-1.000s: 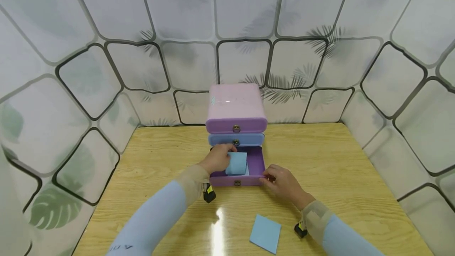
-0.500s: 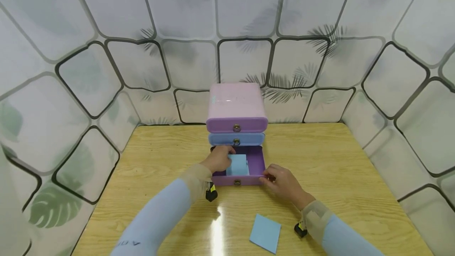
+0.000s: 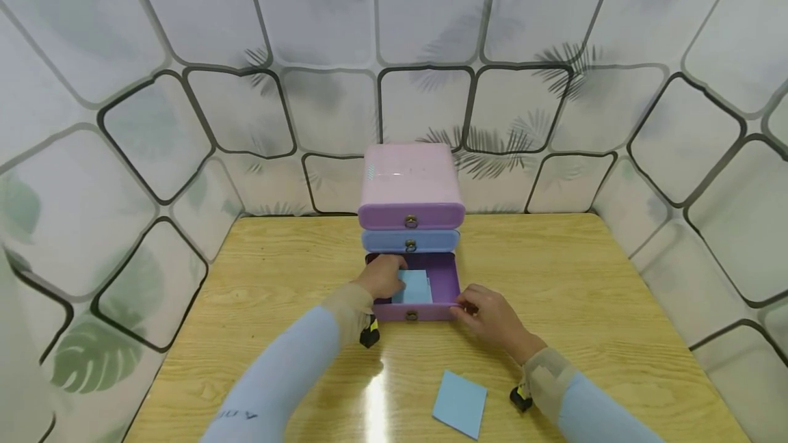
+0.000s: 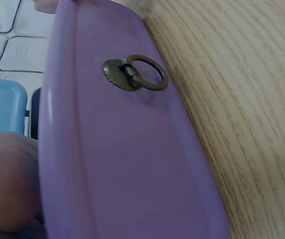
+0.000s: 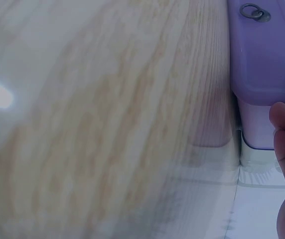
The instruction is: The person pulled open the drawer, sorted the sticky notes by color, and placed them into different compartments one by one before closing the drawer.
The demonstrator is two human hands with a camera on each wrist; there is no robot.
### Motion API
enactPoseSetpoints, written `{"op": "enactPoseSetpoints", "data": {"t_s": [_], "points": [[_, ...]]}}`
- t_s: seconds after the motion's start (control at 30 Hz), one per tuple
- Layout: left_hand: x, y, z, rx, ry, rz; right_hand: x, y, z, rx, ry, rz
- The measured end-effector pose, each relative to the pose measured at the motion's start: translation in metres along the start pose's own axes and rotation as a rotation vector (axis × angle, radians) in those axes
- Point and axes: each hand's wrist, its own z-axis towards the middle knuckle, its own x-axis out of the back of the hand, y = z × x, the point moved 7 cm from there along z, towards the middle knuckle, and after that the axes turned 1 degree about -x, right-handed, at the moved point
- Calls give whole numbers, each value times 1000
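A small chest (image 3: 411,176) with a pink top has its bottom purple drawer (image 3: 444,279) pulled out. Inside it lie light blue square papers (image 3: 415,286), one edge showing beyond another. My left hand (image 3: 383,275) reaches into the drawer and pinches the left side of the upper paper; its fingertips are partly hidden. In the left wrist view the drawer front (image 4: 122,129) with its ring pull covers most of that hand. At the drawer's front right corner, my right hand (image 3: 489,313) grips the edge between thumb and fingers.
Another light blue square paper (image 3: 460,404) lies on the wooden table (image 3: 295,251), in front of the drawer. Above the pulled-out drawer are a blue drawer (image 3: 431,240) and a purple one (image 3: 437,216), both pushed in. A patterned curtain (image 3: 332,108) surrounds the table.
My left hand has lowered slightly and shifted right, and the upper blue paper has flattened down inside the drawer. My right hand has stayed on the drawer corner.
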Motion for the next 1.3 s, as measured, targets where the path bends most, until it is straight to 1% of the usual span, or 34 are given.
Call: {"op": "enactPoseSetpoints", "data": {"t_s": [0.1,0.23,0.5,0.7,0.83,1.0,1.13,1.3], "points": [[-4,-1,2,11,-24,15,-1,1,-1,6,0,2],[-7,-1,3,18,-36,24,-1,1,0,8,-1,-1],[-11,2,3,-1,-40,20,1,-1,1,6,-3,-3],[-11,9,2,-31,-55,46,2,-1,1,9,-2,-17],[-13,9,1,-32,-62,57,2,-1,1,0,-11,-18],[-13,7,1,-9,-49,66,1,-1,0,7,-2,-12],[-11,7,1,10,-25,83,1,0,0,18,5,-13],[-10,7,1,15,-16,74,0,1,0,19,5,-15]]}}
